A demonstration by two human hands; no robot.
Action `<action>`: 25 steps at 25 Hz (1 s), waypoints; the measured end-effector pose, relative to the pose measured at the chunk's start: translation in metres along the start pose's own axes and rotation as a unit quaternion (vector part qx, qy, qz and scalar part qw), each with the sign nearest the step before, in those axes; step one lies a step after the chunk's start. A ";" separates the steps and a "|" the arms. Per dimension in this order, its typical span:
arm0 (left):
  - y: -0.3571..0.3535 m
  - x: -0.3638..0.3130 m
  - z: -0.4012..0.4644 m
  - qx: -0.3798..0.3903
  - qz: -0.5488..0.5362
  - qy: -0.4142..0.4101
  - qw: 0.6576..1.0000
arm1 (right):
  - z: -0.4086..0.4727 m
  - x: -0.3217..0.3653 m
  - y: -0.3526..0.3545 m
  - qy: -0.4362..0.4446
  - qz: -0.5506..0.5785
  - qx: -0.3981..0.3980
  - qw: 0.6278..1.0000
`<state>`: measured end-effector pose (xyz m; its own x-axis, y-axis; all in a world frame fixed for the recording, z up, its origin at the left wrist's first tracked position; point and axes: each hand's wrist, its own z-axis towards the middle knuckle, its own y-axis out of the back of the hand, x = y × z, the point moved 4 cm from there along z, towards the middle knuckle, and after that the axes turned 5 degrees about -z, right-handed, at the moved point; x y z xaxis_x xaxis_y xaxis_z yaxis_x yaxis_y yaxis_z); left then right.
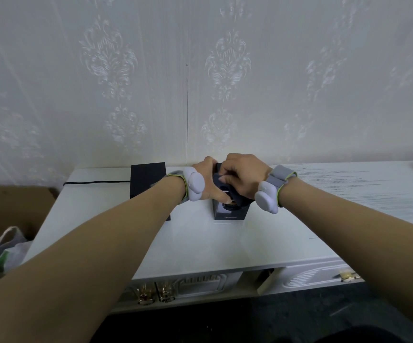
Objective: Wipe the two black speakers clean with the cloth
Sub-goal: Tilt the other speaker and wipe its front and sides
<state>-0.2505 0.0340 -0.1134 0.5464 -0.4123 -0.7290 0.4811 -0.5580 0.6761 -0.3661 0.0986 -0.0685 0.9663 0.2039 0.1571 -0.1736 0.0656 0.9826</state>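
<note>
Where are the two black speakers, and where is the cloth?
left speaker [146,179]: head view, on its dark top face.
right speaker [229,214]: head view, on its lower front face.
cloth [240,198]: head view, on the dark fold under the right hand.

The room is softly and evenly lit, rather dim and cool, with no hard shadows. A pale sheen lies on the white table [200,243] near its middle. The floor below sinks into near black. The wide lens bows the wallpaper [225,70] stripes outward toward the left and right edges, where detail goes soft. The forearms nearest look smooth and slightly smeared.
</note>
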 end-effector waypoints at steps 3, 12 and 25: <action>0.000 0.002 0.001 0.000 0.009 0.012 1.000 | 0.011 -0.006 0.001 -0.030 -0.010 -0.002 0.999; 0.000 0.006 0.001 -0.002 -0.002 0.037 0.999 | 0.014 -0.038 0.001 -0.134 0.009 0.001 0.991; 0.001 -0.002 -0.004 0.008 0.001 0.024 1.000 | -0.017 -0.012 -0.002 -0.029 0.029 -0.021 0.999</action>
<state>-0.2486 0.0368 -0.1105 0.5806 -0.3785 -0.7208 0.4692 -0.5680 0.6762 -0.3809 0.1126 -0.0736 0.9633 0.1525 0.2211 -0.2372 0.0972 0.9666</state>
